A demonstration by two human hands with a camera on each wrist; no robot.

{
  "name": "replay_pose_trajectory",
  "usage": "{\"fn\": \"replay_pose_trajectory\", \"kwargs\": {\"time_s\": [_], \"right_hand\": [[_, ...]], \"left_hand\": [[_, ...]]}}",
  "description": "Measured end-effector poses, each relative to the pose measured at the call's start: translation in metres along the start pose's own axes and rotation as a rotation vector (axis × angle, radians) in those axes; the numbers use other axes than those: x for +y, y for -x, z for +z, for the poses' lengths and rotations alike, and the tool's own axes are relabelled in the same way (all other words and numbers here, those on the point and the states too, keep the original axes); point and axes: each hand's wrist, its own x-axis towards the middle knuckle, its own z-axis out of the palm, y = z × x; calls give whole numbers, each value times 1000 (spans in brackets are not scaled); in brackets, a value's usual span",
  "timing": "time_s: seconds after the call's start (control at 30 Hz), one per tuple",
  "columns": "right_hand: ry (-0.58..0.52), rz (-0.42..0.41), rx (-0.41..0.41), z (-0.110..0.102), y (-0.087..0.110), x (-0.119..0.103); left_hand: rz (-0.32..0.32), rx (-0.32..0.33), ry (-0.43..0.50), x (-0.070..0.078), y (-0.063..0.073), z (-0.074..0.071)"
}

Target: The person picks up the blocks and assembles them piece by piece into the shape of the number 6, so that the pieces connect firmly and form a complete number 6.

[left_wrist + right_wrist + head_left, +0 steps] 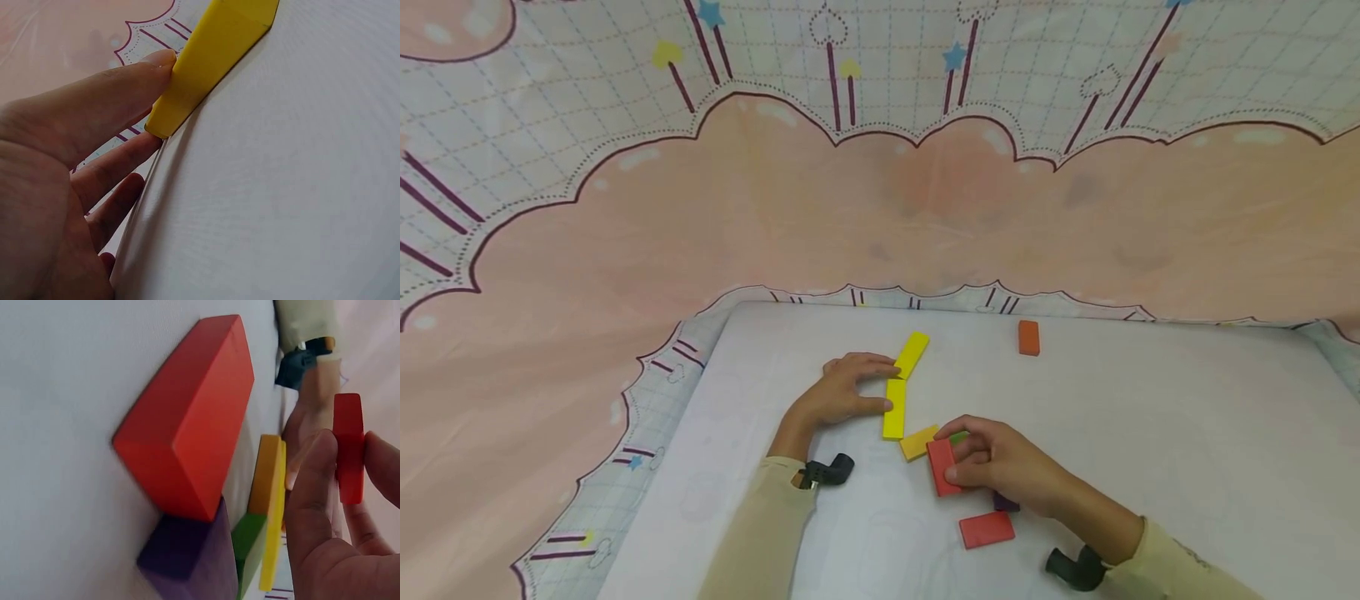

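Note:
My right hand (1018, 467) pinches a red block (942, 468) between thumb and fingers; the right wrist view has this block upright above the table. Below that hand lie a green block (249, 547) and a purple block (194, 553), both partly hidden from the head view. Another red block (987, 531) meets the purple one at a corner. My left hand (835, 396), fingers extended, touches the left side of a yellow block (894, 421) with its thumb. Its fingertips reach a second yellow block (913, 354), angled off the first one's far end. An orange-yellow block (917, 443) slants at the near end.
Farther back on the white table (1150, 433) lies an orange-red block (1028, 337) by itself. A patterned peach curtain (925, 225) hangs behind the table and down its left side. Black devices are strapped to both wrists.

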Motion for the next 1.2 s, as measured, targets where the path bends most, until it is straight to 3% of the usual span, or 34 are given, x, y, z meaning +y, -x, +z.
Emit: {"fn": "replay_pose_trajectory", "kwargs": {"time_s": [0.33, 0.73, 1.2], "right_hand": [[91, 4, -4, 14, -5, 5], [276, -39, -73, 24, -12, 13], [392, -93, -93, 28, -15, 18]], "left_hand": [[10, 9, 4, -2, 2, 1], [16, 24, 13, -3, 3, 3], [24, 18, -30, -1, 2, 4]]}}
